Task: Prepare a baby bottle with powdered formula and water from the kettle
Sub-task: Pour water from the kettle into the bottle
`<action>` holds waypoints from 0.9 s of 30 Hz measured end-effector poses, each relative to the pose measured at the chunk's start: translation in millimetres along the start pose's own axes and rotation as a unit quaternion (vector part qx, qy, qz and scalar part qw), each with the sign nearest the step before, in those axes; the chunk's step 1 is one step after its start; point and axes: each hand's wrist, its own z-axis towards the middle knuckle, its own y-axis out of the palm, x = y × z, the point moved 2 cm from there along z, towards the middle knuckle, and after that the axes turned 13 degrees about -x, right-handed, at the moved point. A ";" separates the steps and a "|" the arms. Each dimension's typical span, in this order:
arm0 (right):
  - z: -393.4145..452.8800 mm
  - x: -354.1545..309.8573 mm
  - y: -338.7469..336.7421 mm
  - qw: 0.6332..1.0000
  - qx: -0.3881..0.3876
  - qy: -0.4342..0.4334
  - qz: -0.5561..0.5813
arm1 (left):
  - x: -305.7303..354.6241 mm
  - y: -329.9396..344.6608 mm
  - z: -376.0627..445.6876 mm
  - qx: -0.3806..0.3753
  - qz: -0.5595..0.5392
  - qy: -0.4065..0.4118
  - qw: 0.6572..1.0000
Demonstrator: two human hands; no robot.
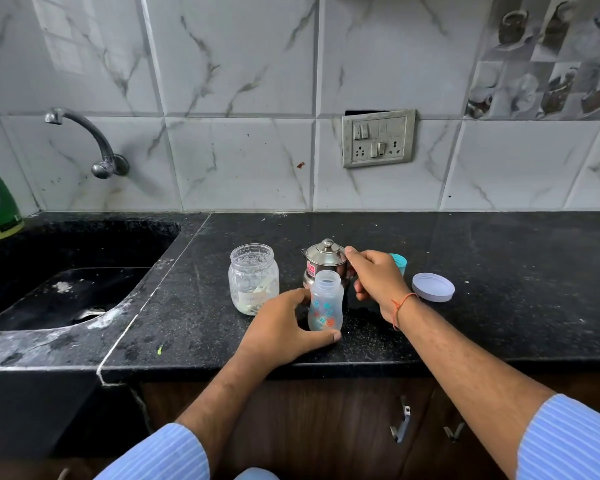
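On the counter (465, 289), the left hand (281, 327) cups the upright open bottle (325, 301) at its base, fingers (321, 336) curled around it. At twelve o'clock, just behind, the right hand (374, 278) grips the kettle (324, 263).

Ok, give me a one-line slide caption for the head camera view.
Left hand steadies the open bottle on the counter while the right hand grips the kettle.

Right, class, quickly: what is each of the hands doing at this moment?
Left hand: curled round the base of the baby bottle, holding it upright.
Right hand: fingers curled at the steel kettle, apparently gripping its hidden handle.
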 end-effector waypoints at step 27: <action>-50.5 -85.7 -72.3 0.981 0.034 -0.144 -0.127 | -1.8 -1.9 1.4 -0.011 0.036 -0.035 0.999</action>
